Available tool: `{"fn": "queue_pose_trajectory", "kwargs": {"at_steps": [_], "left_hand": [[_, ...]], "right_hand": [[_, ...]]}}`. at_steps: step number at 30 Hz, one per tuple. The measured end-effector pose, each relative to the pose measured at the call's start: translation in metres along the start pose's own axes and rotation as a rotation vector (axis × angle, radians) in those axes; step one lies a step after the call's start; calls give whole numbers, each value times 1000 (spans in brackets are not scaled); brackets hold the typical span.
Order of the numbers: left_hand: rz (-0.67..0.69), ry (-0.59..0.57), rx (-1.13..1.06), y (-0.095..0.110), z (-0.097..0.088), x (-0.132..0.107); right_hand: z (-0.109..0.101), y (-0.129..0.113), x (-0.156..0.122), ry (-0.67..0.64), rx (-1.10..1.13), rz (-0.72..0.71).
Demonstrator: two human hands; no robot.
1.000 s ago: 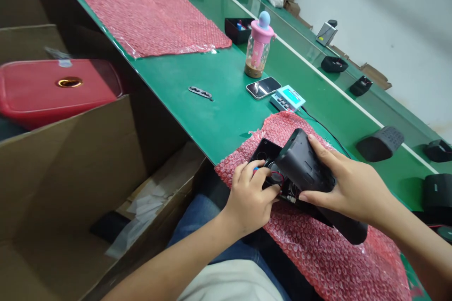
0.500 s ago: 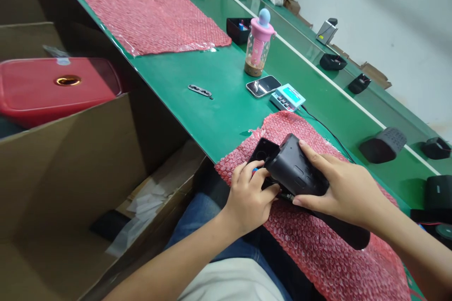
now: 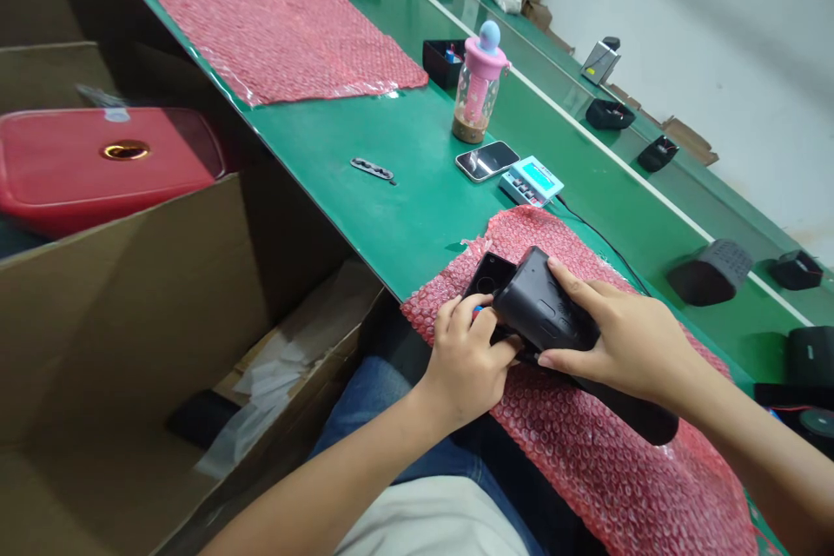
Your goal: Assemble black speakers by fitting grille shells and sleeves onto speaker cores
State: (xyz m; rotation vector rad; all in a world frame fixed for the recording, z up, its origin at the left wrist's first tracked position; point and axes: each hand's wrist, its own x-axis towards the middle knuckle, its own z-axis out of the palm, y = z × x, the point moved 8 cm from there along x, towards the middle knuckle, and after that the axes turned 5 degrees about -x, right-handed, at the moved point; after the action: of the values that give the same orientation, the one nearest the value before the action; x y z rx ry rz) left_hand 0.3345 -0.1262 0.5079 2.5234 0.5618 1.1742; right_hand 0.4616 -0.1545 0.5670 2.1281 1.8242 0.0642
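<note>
My right hand (image 3: 625,339) is closed around a black speaker housing (image 3: 544,304), thumb on the near side and fingers over the far side. The housing is tilted over a second black part with a round opening (image 3: 487,274), and its long lower end reaches toward the right forearm. My left hand (image 3: 470,356) has its fingers bent into the gap between the two parts. A small blue and red piece (image 3: 478,311) shows by those fingertips; what they pinch is hidden. Under the parts lies red bubble wrap (image 3: 612,460).
On the green bench are a small meter with a lit screen (image 3: 532,181), a phone (image 3: 487,161), a pink-lidded bottle (image 3: 478,87), a grey strip (image 3: 372,168) and another bubble-wrap sheet (image 3: 274,35). Black speaker parts (image 3: 710,271) sit along the belt. A cardboard box (image 3: 130,347) stands left.
Both hands and the speaker housing stay almost in place; the housing's lower end has risen slightly. The left hand has shifted a little to the right. The view has moved slightly.
</note>
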Motion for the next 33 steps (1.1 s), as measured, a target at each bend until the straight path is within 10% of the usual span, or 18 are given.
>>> {"fn": "queue_pose_trajectory", "kwargs": {"at_steps": [33], "left_hand": [[-5,11,6,0,-1,-3]], "right_hand": [[-2,-4,0,-3,18,6]]}}
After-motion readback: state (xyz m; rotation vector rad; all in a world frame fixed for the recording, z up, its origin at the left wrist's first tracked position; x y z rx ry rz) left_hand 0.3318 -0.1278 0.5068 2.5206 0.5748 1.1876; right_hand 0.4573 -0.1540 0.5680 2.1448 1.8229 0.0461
